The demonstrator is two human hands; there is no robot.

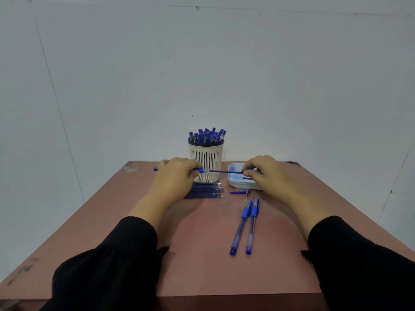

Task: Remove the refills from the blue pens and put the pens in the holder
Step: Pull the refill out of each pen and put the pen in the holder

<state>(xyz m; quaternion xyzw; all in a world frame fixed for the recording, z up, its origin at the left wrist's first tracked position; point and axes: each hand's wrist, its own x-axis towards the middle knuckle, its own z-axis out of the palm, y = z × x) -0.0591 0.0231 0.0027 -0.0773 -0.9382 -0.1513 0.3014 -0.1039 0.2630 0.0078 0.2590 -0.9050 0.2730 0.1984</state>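
the left hand (177, 173) pinches a blue pen (200, 170) while its refill (224, 171) is pinched by the right hand (262, 173), so it can be drawn out; beyond both hands the holder (206, 161) waits.

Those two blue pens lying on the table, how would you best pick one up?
Pinch the right-hand pen at mid-barrel from above. It lies flat, close beside its twin, so only the top and outer right side are free.

No writing can be read — pens, holder, table alike.
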